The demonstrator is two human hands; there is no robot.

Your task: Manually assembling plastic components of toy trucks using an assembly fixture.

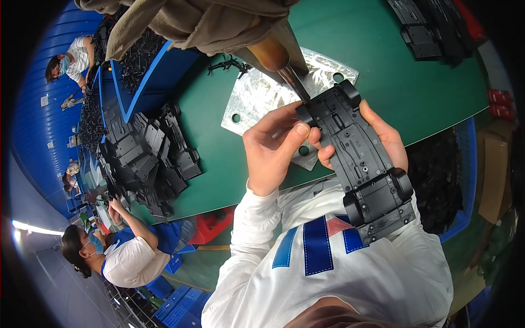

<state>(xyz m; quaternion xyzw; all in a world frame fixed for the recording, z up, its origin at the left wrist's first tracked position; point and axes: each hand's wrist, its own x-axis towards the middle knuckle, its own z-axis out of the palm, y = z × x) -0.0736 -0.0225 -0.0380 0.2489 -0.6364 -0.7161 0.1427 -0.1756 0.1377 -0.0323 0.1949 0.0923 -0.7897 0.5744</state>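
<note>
A black plastic toy car chassis [358, 156], long and with raised wheel arches, is held tilted in front of my body. My right hand [387, 139] wraps it from the right, and fingertips show at its left edge. My left hand [272, 145] is closed, thumb and index finger pinched at the upper left wheel arch. Whether a small part is also between them I cannot tell. Just above this corner, the metal shaft of an orange-brown tool [272, 54] points down at the chassis; brown cloth [191, 24] is wrapped about its upper part.
A silvery metal plate [246, 104] with holes lies on the green table [213, 191]. Black chassis parts [145, 147] are piled at left beside a blue bin [158, 82]; more chassis [424, 33] lie far right. A blue crate [465, 180] stands at right. Co-workers [134, 246] are at left.
</note>
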